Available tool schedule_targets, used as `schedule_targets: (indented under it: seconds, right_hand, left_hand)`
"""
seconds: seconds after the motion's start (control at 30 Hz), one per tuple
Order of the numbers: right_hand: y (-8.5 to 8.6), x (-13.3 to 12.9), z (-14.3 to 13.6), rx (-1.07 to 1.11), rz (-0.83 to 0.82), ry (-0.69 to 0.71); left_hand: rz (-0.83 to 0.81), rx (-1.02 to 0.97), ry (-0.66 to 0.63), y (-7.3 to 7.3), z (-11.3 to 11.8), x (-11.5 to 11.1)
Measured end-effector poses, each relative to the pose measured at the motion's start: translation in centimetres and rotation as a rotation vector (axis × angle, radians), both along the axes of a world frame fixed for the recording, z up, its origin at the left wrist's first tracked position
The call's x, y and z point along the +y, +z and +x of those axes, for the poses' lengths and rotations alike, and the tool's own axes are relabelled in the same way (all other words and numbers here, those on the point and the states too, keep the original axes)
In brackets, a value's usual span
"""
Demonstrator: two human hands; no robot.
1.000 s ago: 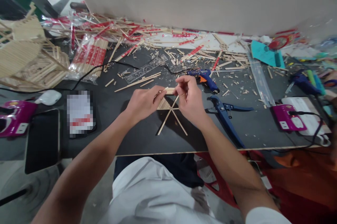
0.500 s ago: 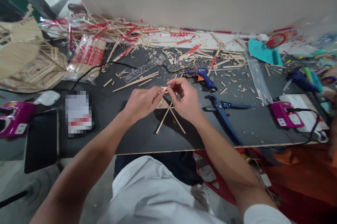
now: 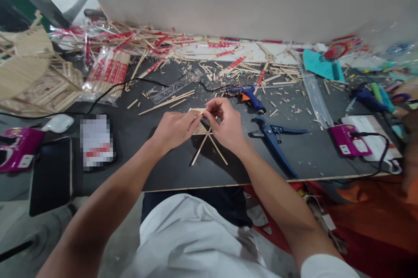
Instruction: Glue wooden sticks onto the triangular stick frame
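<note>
Both hands are meeting over a stick frame of slim, pale wood.
The left hand is curling over its ribbed, slatted part, the grip being hidden; the right hand is bringing thumb and forefinger together beside the left fingertips, whatever lies between them being too small to tell. The frame is lying on the smooth dark tabletop, two straight legs spreading toward the squared front edge, bare surface separating them. A blue metal-bladed cutter is bounding the right side; a glue gun and thin loose sticks are lying beyond.
</note>
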State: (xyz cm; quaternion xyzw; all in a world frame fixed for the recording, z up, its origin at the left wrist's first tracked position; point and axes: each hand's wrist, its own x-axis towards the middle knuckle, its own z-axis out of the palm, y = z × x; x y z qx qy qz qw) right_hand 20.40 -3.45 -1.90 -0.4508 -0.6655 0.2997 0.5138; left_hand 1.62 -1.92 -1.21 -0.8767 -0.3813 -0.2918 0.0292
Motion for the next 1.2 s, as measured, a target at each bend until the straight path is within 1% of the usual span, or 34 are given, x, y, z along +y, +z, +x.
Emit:
schedule_targets:
  seconds: [0.17, 0.27, 0.37, 0.57, 0.77, 0.9, 1.0, 1.07, 1.2]
  right_hand:
    - [0.5, -0.1, 0.1, -0.016, 0.024, 0.021]
    - [0.4, -0.1, 0.1, 0.006, 0.033, 0.035]
    - [0.3, -0.1, 0.1, 0.02, 0.043, 0.051]
    - [0.3, 0.0, 0.1, -0.025, 0.015, 0.05]
    - [0.2, -0.1, 0.4, -0.03, 0.015, 0.061]
    - [0.3, -0.2, 0.4, -0.074, 0.015, 0.064]
    - [0.1, 0.0, 0.5, -0.077, 0.02, 0.077]
    - [-0.2, 0.2, 0.7, -0.061, 0.021, 0.061]
    - [-0.7, 0.5, 1.2, -0.024, 0.021, 0.012]
  left_hand:
    - [0.023, -0.005, 0.0, -0.1, 0.1, 0.1]
    - [0.016, -0.012, -0.009, -0.1, 0.1, 0.1]
    - [0.022, 0.0, 0.011, 0.0, 0.2, 0.0]
    - [0.061, -0.017, 0.043, -0.4, 0.4, -0.2]
    - [0.02, -0.062, 0.043, -0.6, 0.6, -0.3]
    - [-0.037, -0.074, 0.072, -0.6, 0.6, -0.4]
    - [-0.071, -0.095, 0.105, -0.7, 0.4, -0.2]
    - [-0.071, -0.1, 0.113, -0.7, 0.3, 0.0]
    - [-0.001, -0.071, 0.089, -0.8, 0.3, 0.1]
